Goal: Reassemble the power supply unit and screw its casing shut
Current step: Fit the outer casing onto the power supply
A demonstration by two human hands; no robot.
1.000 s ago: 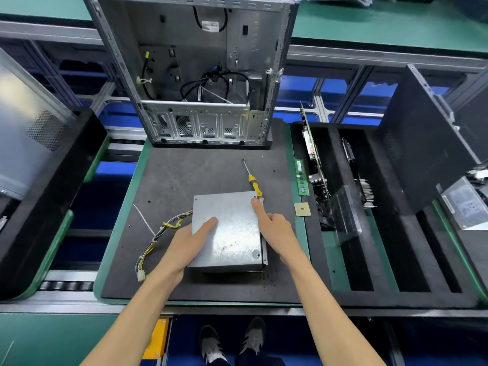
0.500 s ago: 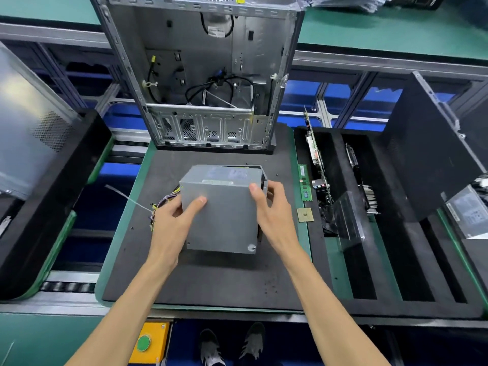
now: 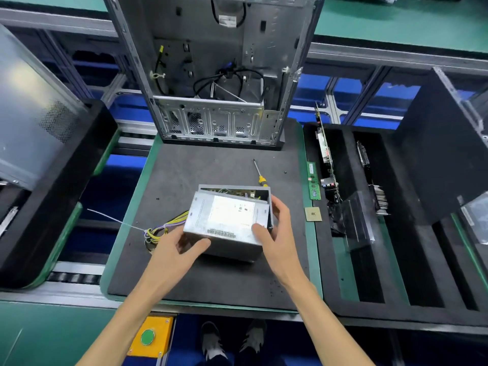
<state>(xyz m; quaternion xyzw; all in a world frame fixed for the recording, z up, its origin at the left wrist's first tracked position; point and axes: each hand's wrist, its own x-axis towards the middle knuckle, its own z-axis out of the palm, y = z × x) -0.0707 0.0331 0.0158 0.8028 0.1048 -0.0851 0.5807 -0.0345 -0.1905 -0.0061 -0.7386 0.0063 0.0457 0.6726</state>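
You're standing at an electronics assembly line station in a factory. In front of you a dark anti-static mat point(image 3: 211, 281) covers a green tabletop point(image 3: 124, 239) set on a roller conveyor point(image 3: 74, 277). A stripped computer case point(image 3: 219, 75) stands at the back, black foam trays point(image 3: 369, 273) hold circuit boards point(image 3: 323, 146), and a yellow box with a green push-button point(image 3: 147, 336) hangs below the edge.
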